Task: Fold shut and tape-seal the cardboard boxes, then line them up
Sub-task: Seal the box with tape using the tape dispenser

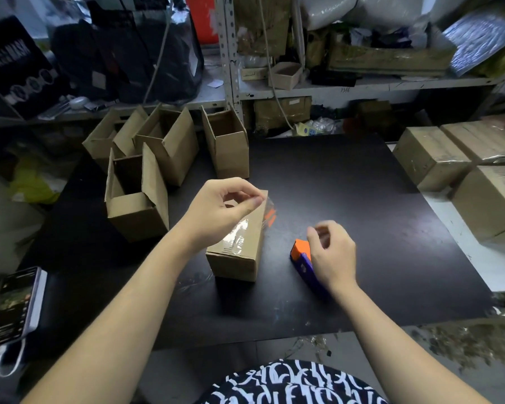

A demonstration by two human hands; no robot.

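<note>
A closed cardboard box (239,255) lies on the black table (362,205) in front of me, with a strip of clear tape (239,231) along its top. My left hand (219,211) hovers over the box's far end, thumb and fingers pinching the loose end of the tape. My right hand (333,255) rests just over an orange and purple tape dispenser (302,258) that lies on the table right of the box; whether it grips the dispenser is unclear. Several open boxes (164,147) stand at the back left.
Taped boxes (461,176) are stacked at the right edge. A phone (12,304) with a white cable lies at the left front. Metal shelving (333,86) full of goods runs behind the table. Tape scraps litter the table's front edge.
</note>
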